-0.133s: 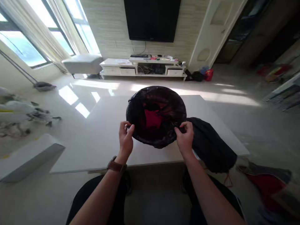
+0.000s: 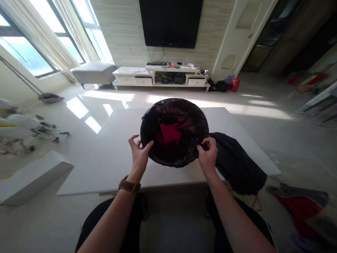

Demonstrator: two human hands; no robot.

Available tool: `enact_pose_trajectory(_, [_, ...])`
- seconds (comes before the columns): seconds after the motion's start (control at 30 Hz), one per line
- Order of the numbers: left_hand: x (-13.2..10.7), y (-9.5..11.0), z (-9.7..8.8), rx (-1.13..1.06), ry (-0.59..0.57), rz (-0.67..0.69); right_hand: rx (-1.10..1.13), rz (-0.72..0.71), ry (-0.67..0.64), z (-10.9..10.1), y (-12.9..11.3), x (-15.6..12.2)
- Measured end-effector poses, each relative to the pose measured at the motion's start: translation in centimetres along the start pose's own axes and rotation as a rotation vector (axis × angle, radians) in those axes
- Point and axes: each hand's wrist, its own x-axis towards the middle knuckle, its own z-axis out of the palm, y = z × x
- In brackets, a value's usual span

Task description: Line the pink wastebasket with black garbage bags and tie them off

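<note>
A round bin [image 2: 174, 131] lined with a black plastic bag stands on the white table [image 2: 110, 158]; red shows inside it. My left hand [image 2: 138, 154] rests at the bin's near left rim with fingers spread and the thumb against the bag. My right hand [image 2: 208, 154] pinches the bag at the near right rim. A dark cloth [image 2: 237, 165] lies beside the bin on the right and hangs over the table's front edge.
A white TV stand [image 2: 160, 75] and a wall TV [image 2: 171, 23] are at the far wall. A white ottoman [image 2: 93, 72] sits by the windows. A white box [image 2: 28, 175] lies at the left. Red and dark items [image 2: 297, 207] lie on the floor at the right.
My left hand has let go of its pinch on the rim and its fingers have spread. The bin's rim has shifted slightly left. My right hand keeps its hold.
</note>
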Motion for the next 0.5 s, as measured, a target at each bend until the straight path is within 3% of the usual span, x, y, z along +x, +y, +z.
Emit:
enact_pose_trajectory(0.17, [0.2, 0.0, -1.3, 0.124, -0.181, -0.350, 0.014, 0.006, -0.032, 0.2, 0.6, -0.3])
enact_pose_trajectory(0.23, [0.0, -0.1, -1.6, 0.157, -0.203, -0.405, 0.003, 0.026, -0.064, 0.2, 1.0, -0.3])
enact_pose_trajectory(0.33, [-0.5, -0.5, -1.4, 0.159, -0.168, -0.370, -0.103, 0.006, -0.027, 0.0, 1.0, -0.3])
enact_pose_trajectory(0.43, [-0.9, -0.9, -0.9, 0.219, -0.157, -0.254, -0.325, -0.192, 0.075, -0.5, 0.1, -0.3])
enact_pose_trajectory(0.5, [-1.2, -0.9, -0.5, 0.295, -0.187, -0.128, -0.384, -0.350, 0.022, -0.5, -0.8, -0.4])
